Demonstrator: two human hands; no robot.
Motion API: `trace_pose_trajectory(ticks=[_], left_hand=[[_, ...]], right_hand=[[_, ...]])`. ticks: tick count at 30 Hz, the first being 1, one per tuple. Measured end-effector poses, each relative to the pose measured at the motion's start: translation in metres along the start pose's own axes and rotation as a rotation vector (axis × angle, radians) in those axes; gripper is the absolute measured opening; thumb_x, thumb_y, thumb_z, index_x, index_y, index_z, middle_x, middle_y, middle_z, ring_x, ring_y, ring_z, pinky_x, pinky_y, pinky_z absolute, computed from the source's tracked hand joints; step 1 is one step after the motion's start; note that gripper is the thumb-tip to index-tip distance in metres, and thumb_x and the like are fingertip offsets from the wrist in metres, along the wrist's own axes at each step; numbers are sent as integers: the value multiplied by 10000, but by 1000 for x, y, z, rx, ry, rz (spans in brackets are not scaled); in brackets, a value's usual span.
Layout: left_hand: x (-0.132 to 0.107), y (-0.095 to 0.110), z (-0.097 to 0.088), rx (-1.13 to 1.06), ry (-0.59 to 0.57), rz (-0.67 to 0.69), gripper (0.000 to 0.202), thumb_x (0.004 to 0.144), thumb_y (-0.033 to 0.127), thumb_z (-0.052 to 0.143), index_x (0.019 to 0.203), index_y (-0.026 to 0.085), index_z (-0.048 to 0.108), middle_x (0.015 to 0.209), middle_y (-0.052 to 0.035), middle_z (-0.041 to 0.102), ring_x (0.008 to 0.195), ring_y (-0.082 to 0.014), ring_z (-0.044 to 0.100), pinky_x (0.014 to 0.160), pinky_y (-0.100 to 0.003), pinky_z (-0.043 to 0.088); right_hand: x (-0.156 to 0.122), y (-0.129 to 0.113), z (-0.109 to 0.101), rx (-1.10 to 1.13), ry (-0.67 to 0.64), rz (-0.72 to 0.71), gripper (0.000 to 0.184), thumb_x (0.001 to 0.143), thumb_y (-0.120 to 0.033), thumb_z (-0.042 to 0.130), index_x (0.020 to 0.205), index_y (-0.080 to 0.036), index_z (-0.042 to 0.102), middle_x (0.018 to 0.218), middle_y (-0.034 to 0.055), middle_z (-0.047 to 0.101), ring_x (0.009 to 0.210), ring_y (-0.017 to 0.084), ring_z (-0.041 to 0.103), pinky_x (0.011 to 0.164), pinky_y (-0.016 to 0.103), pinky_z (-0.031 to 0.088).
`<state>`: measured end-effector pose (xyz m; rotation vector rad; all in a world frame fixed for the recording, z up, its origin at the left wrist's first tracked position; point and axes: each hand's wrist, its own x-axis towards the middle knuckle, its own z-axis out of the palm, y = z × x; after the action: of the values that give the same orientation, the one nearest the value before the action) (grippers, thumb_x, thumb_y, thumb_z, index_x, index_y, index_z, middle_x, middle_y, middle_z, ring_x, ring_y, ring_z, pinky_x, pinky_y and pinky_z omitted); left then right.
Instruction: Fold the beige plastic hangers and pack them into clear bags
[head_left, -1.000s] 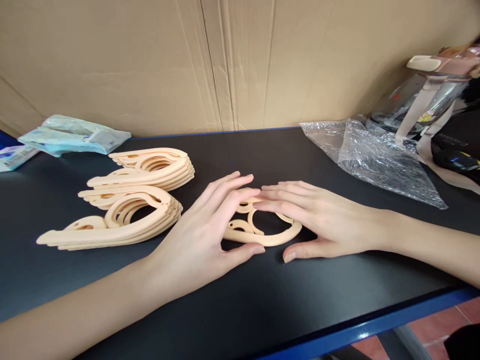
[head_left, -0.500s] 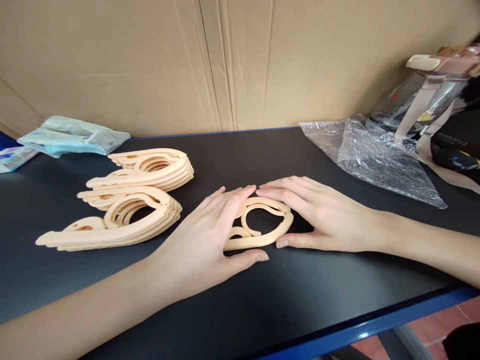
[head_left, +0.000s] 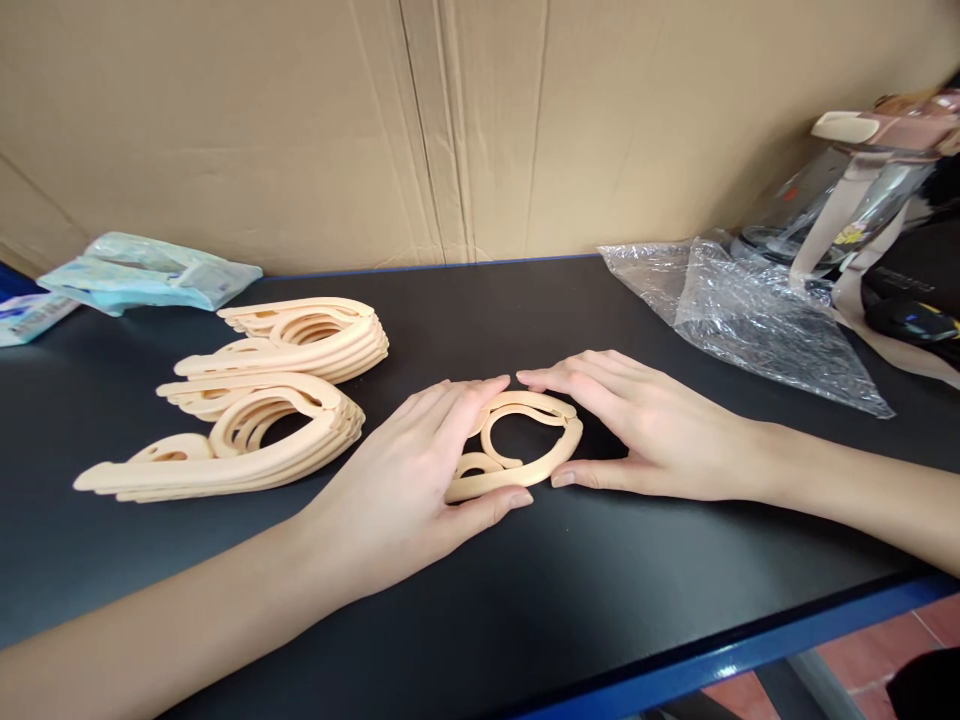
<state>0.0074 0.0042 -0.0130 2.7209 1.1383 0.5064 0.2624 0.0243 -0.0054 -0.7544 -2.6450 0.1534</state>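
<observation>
- Peach, teardrop-shaped folded hanger, apparently plastic (head_left: 546,465): flat on the black, blue-edged bench (head_left: 487,630), between the two hands, its rounded end toward the right hand.
- Left hand (head_left: 409,480): palm down over the hanger's left part, fingers stretched out side by side, thumb set apart along the near edge.
- Right hand (head_left: 645,430): spread around the rounded end, fingers at the far side, thumb tip at the near side; cannot tell whether it touches.
- Two layered stacks of matching peach hangers: beyond the left hand, the rear stack (head_left: 360,350) just behind the front stack (head_left: 330,440).
- Crinkled clear plastic bag (head_left: 757,310): flat at the far right, beside a transparent bottle with a pink lid (head_left: 832,195).
- Pale blue soft packet (head_left: 135,275): far left, near the brown cardboard (head_left: 262,130).
</observation>
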Motion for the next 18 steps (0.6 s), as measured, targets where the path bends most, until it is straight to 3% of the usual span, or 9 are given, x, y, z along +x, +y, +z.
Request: trace_pose_trajectory(ticks=[3,11,18], left_hand=[[0,0,0,-23,19,30,539,934,499,598,1363,202,462,1360,-64,590,1237,-225,538,1030,-360,439],[-4,4,-5,83,75,17,481,871,455,664,1268,210,547,1263,-30,657,1084,-236,587,871,-392,439],[0,28,-40,80,63,-90,437,858,524,644,1205,264,600,1136,-20,715,982,-273,660,801,-434,504]], right_hand=[[0,1,0,-46,-17,4,686,930,-545,585,1380,-33,506,1247,183,644,1089,280,610,941,439,492],[-3,3,-1,-118,-93,40,1018,787,-801,553,1435,-19,486,1370,223,576,1238,346,552,1020,495,454],[-1,4,-6,-103,-107,1,1054,744,-805,601,1439,-22,480,1381,204,579,1237,328,557,1056,485,423]])
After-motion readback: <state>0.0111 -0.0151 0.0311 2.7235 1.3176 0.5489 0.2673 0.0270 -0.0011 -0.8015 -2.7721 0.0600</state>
